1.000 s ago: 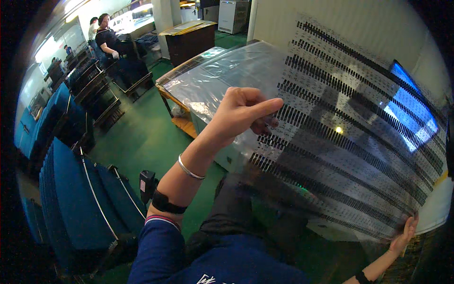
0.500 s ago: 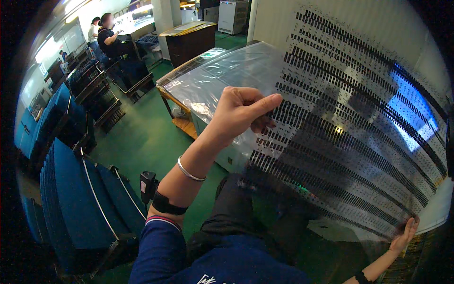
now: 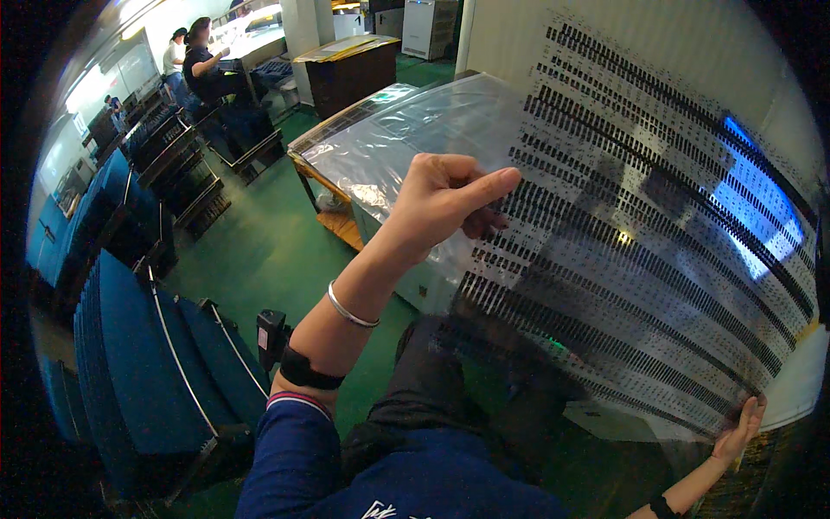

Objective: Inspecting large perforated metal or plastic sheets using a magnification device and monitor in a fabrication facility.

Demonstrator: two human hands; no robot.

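Note:
A large see-through film sheet [image 3: 640, 233] printed with rows of small black marks hangs bowed before me, filling the right half of the view. My left hand [image 3: 454, 197] pinches its left edge between thumb and curled fingers. At the lower right, my right hand [image 3: 742, 430] grips the sheet's bottom corner, the fingers partly behind it. Bluish light reflects off the film's right side. Beyond my left hand, clear plastic sheeting [image 3: 415, 121] covers a bench with a wooden frame [image 3: 303, 177].
Blue panels [image 3: 147, 363] stand in racks on the left, with more racks [image 3: 173, 164] behind. Two people [image 3: 207, 73] are at a lit table far left, another further back. A dark cabinet [image 3: 350, 82] and a white cabinet [image 3: 428, 30] stand at the back. The floor [image 3: 251, 251] is green.
Both hands keep their hold on the film sheet, which has shifted only very slightly in view. A person at the far table has moved a little.

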